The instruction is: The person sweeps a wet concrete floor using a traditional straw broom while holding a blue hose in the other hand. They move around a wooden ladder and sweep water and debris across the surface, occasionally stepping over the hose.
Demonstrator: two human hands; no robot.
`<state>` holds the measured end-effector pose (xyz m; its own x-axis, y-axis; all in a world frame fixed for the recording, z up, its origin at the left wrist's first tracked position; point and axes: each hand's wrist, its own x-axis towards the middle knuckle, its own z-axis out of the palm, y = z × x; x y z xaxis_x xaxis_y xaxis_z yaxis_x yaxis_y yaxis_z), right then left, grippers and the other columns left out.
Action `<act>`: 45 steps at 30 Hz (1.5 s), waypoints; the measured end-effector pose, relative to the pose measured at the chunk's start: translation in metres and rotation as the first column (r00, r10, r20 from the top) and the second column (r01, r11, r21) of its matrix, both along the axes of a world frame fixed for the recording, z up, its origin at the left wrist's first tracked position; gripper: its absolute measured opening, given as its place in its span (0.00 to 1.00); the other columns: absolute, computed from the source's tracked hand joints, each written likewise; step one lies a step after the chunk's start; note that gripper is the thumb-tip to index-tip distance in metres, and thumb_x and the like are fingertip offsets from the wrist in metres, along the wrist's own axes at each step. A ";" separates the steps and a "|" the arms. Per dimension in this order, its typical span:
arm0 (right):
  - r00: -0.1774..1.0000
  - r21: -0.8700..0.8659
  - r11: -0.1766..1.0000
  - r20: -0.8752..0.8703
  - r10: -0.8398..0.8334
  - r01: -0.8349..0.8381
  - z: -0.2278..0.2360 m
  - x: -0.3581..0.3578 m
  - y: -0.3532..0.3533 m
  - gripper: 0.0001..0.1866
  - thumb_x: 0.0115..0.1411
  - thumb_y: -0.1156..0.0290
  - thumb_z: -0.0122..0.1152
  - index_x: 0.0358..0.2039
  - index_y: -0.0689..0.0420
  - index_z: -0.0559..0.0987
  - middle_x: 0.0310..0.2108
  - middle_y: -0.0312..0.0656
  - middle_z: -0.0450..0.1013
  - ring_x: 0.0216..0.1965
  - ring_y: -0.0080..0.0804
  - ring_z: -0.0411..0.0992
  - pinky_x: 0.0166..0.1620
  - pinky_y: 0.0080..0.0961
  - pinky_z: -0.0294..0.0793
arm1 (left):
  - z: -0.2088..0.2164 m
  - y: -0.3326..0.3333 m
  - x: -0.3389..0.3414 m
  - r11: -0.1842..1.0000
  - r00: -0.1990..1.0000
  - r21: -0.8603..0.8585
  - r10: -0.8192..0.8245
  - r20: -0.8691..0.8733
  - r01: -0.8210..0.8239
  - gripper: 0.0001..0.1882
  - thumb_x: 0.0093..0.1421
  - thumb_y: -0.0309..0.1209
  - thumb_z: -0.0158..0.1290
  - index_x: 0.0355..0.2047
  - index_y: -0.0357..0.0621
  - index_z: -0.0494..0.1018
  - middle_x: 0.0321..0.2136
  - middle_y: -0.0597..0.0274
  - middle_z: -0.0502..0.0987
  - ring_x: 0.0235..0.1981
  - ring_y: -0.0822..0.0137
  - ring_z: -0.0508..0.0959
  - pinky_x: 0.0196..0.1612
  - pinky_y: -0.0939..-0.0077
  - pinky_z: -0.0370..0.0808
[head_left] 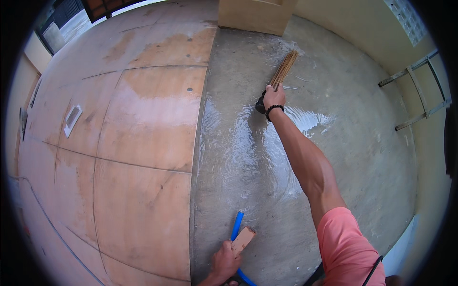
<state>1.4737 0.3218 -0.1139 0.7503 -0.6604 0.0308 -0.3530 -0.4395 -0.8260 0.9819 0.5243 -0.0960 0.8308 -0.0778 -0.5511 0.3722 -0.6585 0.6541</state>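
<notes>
My right hand (275, 97) reaches far forward, closed around the bound end of a stick broom (285, 69). The broom's thin brown bristles fan out toward the far side, their tips on the wet grey concrete floor (358, 157). A black butt end shows under my palm. Low in the view, my left hand (225, 263) is closed around a blue hose (237, 225) and a short pinkish-tan block (244, 240) that looks like wood. The hose end points forward, and its lower length bends away below the hand. A sheet of rippling water (279, 148) shines between my hands.
Left of a straight seam lies orange-tan paving (143, 119), partly wet, with a white rectangular frame (72, 120) on it. A metal ladder (420, 90) stands against the right wall. At the back is a beige block wall (255, 16). A thin hose or cable (47, 214) runs along the left.
</notes>
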 end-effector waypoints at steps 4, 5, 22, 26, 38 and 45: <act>0.952 -0.140 0.942 -0.066 0.300 -0.306 0.010 -0.015 -0.009 0.34 0.59 0.58 0.57 0.66 0.48 0.64 0.55 0.56 0.72 0.57 0.55 0.69 0.60 0.41 0.67 | -0.004 -0.002 0.000 1.000 1.000 0.016 -0.004 0.002 0.004 0.25 0.52 0.31 0.58 0.47 0.39 0.63 0.33 0.38 0.77 0.33 0.34 0.78 0.37 0.42 0.73; 0.905 -0.177 0.889 -0.144 0.401 -0.422 0.012 -0.017 -0.019 0.34 0.59 0.57 0.56 0.66 0.47 0.64 0.54 0.57 0.72 0.57 0.56 0.69 0.59 0.42 0.67 | -0.004 -0.002 0.001 1.000 1.000 0.017 -0.002 0.000 0.002 0.25 0.52 0.31 0.59 0.47 0.39 0.63 0.33 0.39 0.77 0.33 0.35 0.78 0.37 0.42 0.73; 0.993 0.348 0.935 -0.064 0.097 -0.069 0.048 -0.276 -0.211 0.39 0.60 0.74 0.56 0.71 0.56 0.53 0.36 0.36 0.72 0.31 0.20 0.69 0.35 0.19 0.70 | -0.011 -0.002 0.008 0.997 0.991 -0.068 0.031 0.132 -0.022 0.24 0.47 0.27 0.59 0.44 0.39 0.64 0.30 0.41 0.77 0.33 0.35 0.77 0.38 0.42 0.72; 0.890 0.133 0.899 -0.144 0.433 -0.416 0.053 -0.411 -0.163 0.39 0.60 0.71 0.55 0.70 0.60 0.53 0.48 0.43 0.72 0.43 0.25 0.71 0.47 0.24 0.71 | -0.005 0.010 -0.009 0.996 0.995 -0.089 -0.004 0.104 0.013 0.24 0.46 0.28 0.61 0.43 0.39 0.65 0.31 0.42 0.77 0.32 0.37 0.78 0.36 0.46 0.74; 0.486 -0.144 0.516 -0.612 0.624 -0.844 0.040 -0.524 -0.178 0.32 0.64 0.54 0.58 0.68 0.36 0.61 0.32 0.52 0.70 0.34 0.53 0.74 0.36 0.46 0.76 | 0.037 0.019 -0.020 0.971 0.938 0.006 -0.234 0.255 0.241 0.26 0.48 0.30 0.62 0.45 0.38 0.65 0.32 0.43 0.77 0.29 0.42 0.80 0.33 0.50 0.76; 0.975 -0.342 0.932 -0.220 0.043 -0.118 0.033 -0.449 -0.311 0.33 0.61 0.63 0.56 0.67 0.54 0.62 0.40 0.60 0.77 0.40 0.53 0.78 0.42 0.41 0.75 | 0.048 -0.031 0.015 0.944 0.911 -0.018 -0.312 0.271 0.329 0.25 0.49 0.28 0.60 0.47 0.36 0.65 0.34 0.39 0.77 0.35 0.39 0.78 0.37 0.50 0.75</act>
